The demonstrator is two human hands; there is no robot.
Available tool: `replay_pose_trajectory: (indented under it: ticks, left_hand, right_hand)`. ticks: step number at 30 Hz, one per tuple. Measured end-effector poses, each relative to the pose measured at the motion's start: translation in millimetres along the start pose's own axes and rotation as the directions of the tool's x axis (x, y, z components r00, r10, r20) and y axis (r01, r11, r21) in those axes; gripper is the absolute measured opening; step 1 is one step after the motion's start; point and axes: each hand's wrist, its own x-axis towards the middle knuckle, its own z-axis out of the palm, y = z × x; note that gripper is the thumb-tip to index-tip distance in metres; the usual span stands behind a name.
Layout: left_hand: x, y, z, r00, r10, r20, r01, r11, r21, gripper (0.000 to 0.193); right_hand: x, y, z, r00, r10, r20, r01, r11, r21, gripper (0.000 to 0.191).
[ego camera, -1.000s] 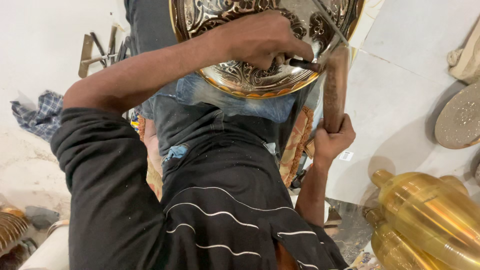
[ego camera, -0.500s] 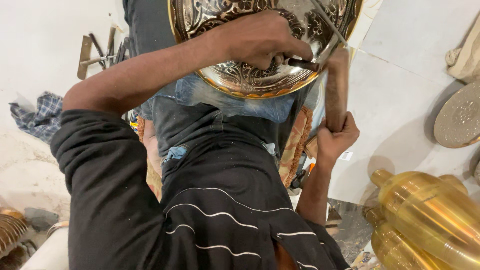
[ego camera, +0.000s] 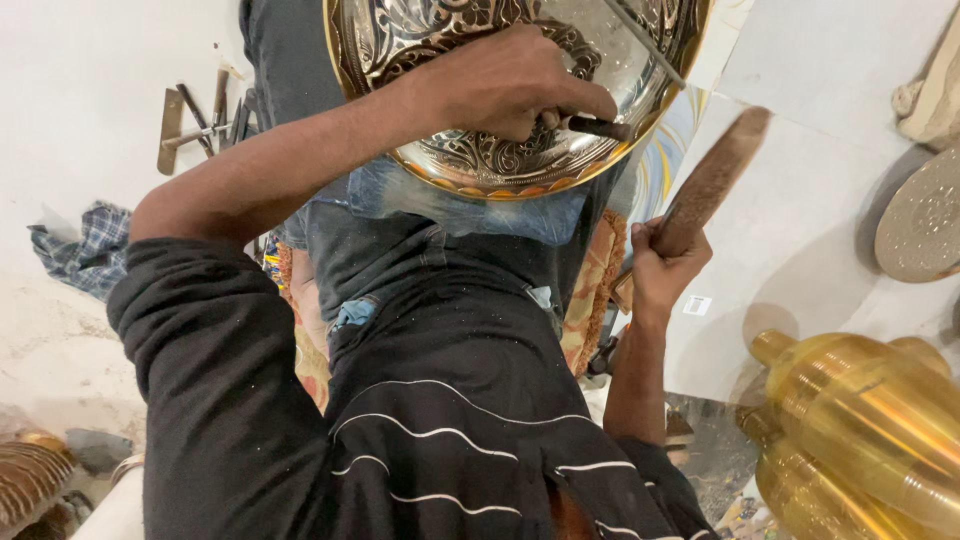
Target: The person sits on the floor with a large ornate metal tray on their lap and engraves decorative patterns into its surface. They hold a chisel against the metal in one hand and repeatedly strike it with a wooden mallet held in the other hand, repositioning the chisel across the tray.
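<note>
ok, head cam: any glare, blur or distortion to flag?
Head view: strong specular glare on the engraved brass plate and the gold vessels at lower right; the wooden mallet in the right hand is slightly motion-blurred; the left hand on the chisel is sharp; wide-angle stretch at the edges; the white floor is near blown out.

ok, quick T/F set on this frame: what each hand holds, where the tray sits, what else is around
1. The left hand presses a small tool against the engraved metal tray. True.
2. The right hand is empty. False: it grips a wooden mallet.
3. The tray lies flat on the floor. False: it rests over the person's lap.
4. Golden metal vessels stand at lower right. True.
5. The mallet head touches the tool. False: it is apart from it.
</note>
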Motion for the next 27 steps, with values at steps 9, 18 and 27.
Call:
replay_pose_trajectory:
  ticks: [9, 18, 27]
  left_hand:
    - [-0.2, 6.6, 4.6, 0.998, -0.066, -0.005, 0.066, 0.997, 0.025, 0.071]
    - [0.4, 9.2, 6.8, 0.996, -0.087, 0.000, 0.087, 0.995, 0.047, 0.077]
    - [-0.9, 5.9, 8.5, 0.997, -0.064, -0.031, 0.065, 0.998, 0.018, 0.078]
  right_hand:
    - [6.1, -2.7, -11.1, 0.999, -0.023, 0.032, 0.024, 0.999, -0.033, 0.021]
    - [20.3, -9.7, -7.9, 0.995, -0.098, -0.019, 0.093, 0.980, -0.175, 0.030]
    - [21.0, -33.1, -1.1, 0.995, -0.093, -0.022, 0.092, 0.995, -0.039, 0.022]
